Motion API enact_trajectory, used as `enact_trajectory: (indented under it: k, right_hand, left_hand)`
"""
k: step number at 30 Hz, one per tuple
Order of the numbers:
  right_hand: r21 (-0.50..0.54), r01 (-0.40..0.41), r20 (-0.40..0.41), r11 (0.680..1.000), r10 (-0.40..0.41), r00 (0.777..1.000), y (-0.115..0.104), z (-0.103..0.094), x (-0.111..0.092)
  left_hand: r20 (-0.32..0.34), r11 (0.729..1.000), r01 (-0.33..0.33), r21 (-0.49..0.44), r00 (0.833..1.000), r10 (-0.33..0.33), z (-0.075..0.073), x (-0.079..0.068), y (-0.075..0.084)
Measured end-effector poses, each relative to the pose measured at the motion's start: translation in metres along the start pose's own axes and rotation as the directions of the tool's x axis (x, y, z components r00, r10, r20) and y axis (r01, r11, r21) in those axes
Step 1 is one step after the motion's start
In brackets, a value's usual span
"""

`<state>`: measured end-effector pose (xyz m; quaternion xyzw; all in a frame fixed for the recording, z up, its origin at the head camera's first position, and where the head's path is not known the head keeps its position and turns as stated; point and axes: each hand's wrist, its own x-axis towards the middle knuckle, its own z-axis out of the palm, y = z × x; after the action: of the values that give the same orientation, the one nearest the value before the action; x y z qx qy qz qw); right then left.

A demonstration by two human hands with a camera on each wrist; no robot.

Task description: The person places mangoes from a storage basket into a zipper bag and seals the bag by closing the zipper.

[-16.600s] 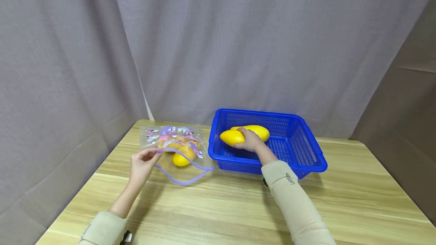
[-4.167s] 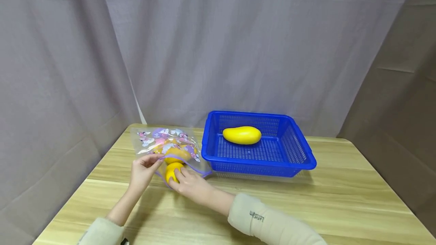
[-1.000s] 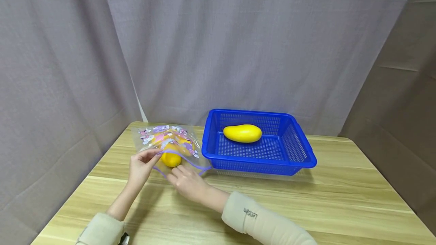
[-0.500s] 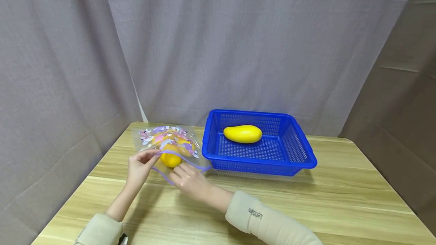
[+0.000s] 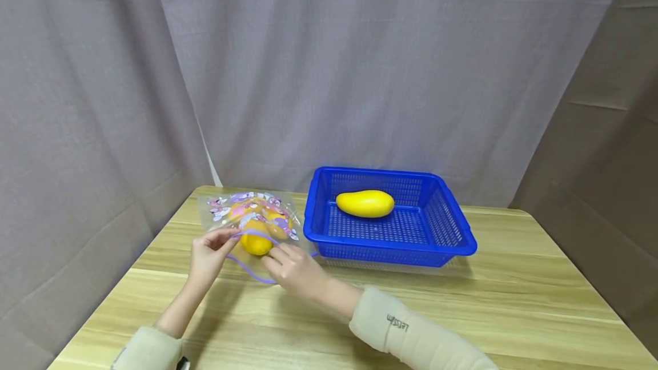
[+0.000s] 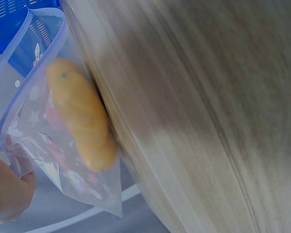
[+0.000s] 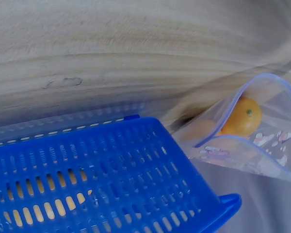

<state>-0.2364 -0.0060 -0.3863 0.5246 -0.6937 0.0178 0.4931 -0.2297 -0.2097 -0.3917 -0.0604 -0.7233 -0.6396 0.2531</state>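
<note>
My left hand (image 5: pixel 208 253) pinches the upper purple rim of a clear printed zip bag (image 5: pixel 213 216); part of this hand (image 6: pixel 12 189) shows in the left wrist view. Yellow mangoes lie inside the bag, the nearest mango (image 5: pixel 256 242) just within its parted mouth. At the right side of that mouth, my right hand (image 5: pixel 295 270) has its fingers loosely bent close to this mango. Its fingertips are partly hidden, and I see nothing held in them. From the right wrist, one mango (image 7: pixel 245 116) shows through the bag's opening.
A blue perforated basket (image 5: pixel 390 248) stands right of the bag, with one yellow mango (image 5: pixel 365 204) lying in it. The wooden table (image 5: pixel 514 301) reaches back to a grey curtain (image 5: pixel 360 73).
Since the oldest frame, one mango has gone from the basket into the bag, carried by my right hand. In the last second that hand has drawn slightly right; the left keeps its pinch.
</note>
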Motion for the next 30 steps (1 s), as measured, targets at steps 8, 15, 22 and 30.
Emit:
enact_trajectory:
  k: [8, 15, 22, 30]
  right_hand:
    - [0.052, -0.001, -0.047, 0.999, 0.004, 0.999, 0.011, -0.005, -0.004]
    - [0.040, -0.009, -0.079, 0.999, 0.012, 0.997, 0.022, -0.010, -0.009]
    - [0.074, -0.048, -0.081, 0.996, 0.054, 0.995, 0.033, -0.015, -0.018]
    - [0.078, -0.069, -0.071, 0.995, 0.075, 0.995, 0.049, -0.023, -0.027]
  left_hand:
    - [-0.007, 1.000, 0.017, -0.005, 1.000, -0.017, -0.001, -0.001, -0.001]
    - [-0.004, 1.000, 0.011, -0.002, 1.000, -0.011, -0.002, -0.001, -0.002]
    - [-0.017, 1.000, 0.017, 0.004, 1.000, -0.017, -0.001, -0.002, -0.002]
    - [-0.017, 0.999, 0.048, 0.019, 0.999, -0.047, 0.000, 0.000, 0.002]
